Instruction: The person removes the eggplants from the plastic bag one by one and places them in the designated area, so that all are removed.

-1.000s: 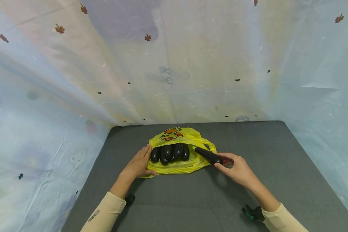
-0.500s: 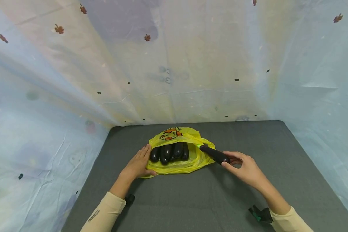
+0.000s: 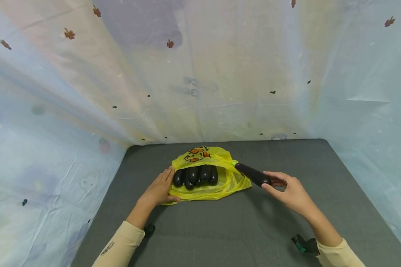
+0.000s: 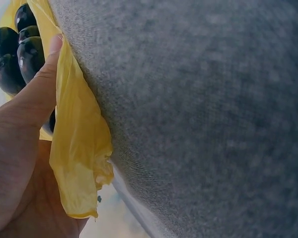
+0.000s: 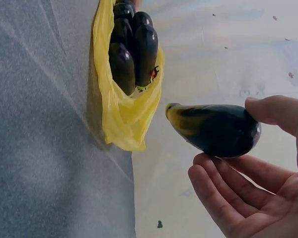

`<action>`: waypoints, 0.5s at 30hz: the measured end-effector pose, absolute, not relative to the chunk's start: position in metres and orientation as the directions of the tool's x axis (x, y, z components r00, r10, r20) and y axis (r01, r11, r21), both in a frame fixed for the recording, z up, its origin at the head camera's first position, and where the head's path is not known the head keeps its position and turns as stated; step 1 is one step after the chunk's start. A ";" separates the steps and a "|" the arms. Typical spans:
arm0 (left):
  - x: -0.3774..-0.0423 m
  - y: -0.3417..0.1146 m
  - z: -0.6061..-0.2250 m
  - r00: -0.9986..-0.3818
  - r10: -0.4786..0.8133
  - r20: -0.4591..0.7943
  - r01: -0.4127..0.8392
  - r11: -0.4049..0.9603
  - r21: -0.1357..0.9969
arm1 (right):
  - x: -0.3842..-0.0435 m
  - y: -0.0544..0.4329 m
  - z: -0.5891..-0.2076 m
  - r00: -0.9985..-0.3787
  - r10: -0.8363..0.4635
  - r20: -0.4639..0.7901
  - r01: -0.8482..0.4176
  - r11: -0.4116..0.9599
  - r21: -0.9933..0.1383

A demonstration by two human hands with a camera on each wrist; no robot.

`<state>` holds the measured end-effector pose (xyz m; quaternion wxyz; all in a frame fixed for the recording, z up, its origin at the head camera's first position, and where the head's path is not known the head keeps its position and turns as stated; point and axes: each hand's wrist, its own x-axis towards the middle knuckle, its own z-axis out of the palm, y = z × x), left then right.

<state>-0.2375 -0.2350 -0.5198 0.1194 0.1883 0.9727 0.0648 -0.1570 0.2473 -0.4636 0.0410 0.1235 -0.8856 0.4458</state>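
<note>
On the grey table lies a yellow plastic bag (image 3: 200,195), its mouth facing me, with several dark eggplants (image 3: 194,174) side by side inside. My left hand (image 3: 157,190) rests at the bag's left side, fingers extended along it and thumb along the lower rim. In the left wrist view the thumb sits behind the yellow plastic. Just right of the bag, my right hand (image 3: 291,193) pinches the rounded end of another eggplant (image 3: 253,175) between thumb and fingers. That eggplant's green stem end points back toward the bag and overlaps its right edge in the head view.
Beneath everything is the grey tabletop (image 3: 214,237). A pale printed sheet (image 3: 234,74) hangs behind and around the table. Dark straps with small devices (image 3: 305,244) show by the wrists.
My right hand has drawn the eggplant out to the right, away from the bag's mouth. The bag's right edge shifts slightly. My left hand stays in place.
</note>
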 end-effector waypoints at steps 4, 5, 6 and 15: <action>-0.237 -0.235 -0.520 -0.900 0.383 -0.207 0.355 0.921 0.160 | -0.158 0.249 -0.466 -0.965 -0.161 0.206 -0.261 0.570 -0.779; -0.237 -0.235 -0.520 -0.900 0.384 -0.208 0.356 0.921 0.160 | -0.159 0.250 -0.467 -0.965 -0.157 0.210 -0.262 0.571 -0.778; -0.237 -0.235 -0.519 -0.899 0.385 -0.209 0.357 0.921 0.159 | -0.159 0.250 -0.468 -0.965 -0.153 0.213 -0.262 0.574 -0.776; -0.237 -0.234 -0.519 -0.898 0.379 -0.222 0.349 0.923 0.164 | -0.167 0.253 -0.479 -0.971 -0.107 0.213 -0.235 0.586 -0.776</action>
